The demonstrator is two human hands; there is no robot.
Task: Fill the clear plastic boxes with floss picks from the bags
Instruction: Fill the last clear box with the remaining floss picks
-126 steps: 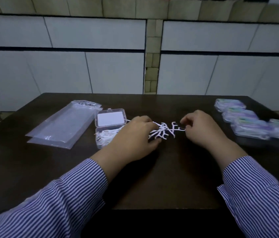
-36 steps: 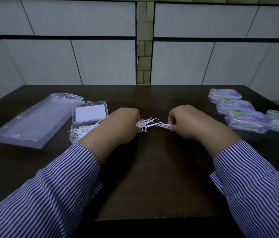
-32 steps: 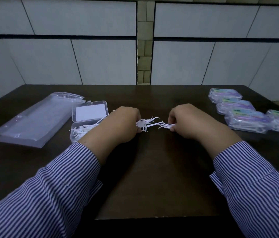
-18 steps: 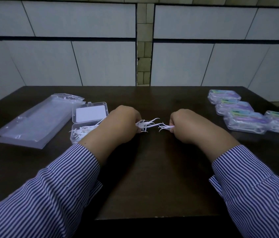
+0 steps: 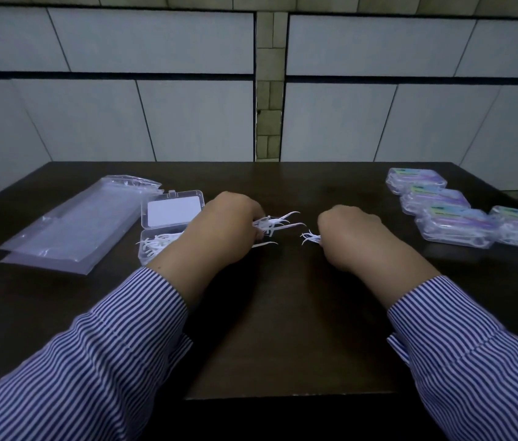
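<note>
My left hand (image 5: pixel 225 230) is curled tight around a bunch of thin white plastic floss picks (image 5: pixel 275 222), and their pointy ends stick out to the right past my fingers. My right hand (image 5: pixel 351 238) is curled too, and its fingers pinch a smaller bunch of white floss picks (image 5: pixel 310 238) whose tips poke out to the left. The two bunches are near each other but do not touch, and both hands are low over the middle of the dark brown wooden bench (image 5: pixel 283 329). Just left of my left hand sits a small clear plastic box with its lid flipped open (image 5: pixel 170 224). The lid has a white card in it, and the bottom part holds a messy pile of loose white floss picks (image 5: pixel 159 245), some hanging over the edge. Further left lie flat clear plastic bags (image 5: pixel 73 227), one on top of another. On the far right of the bench are four shut clear plastic boxes with purple and green labels (image 5: pixel 456 222), sitting close together in a group. My sleeves are blue and white striped (image 5: pixel 108 361). Behind the bench is a wall of big grey tiles (image 5: pixel 155 90).
</note>
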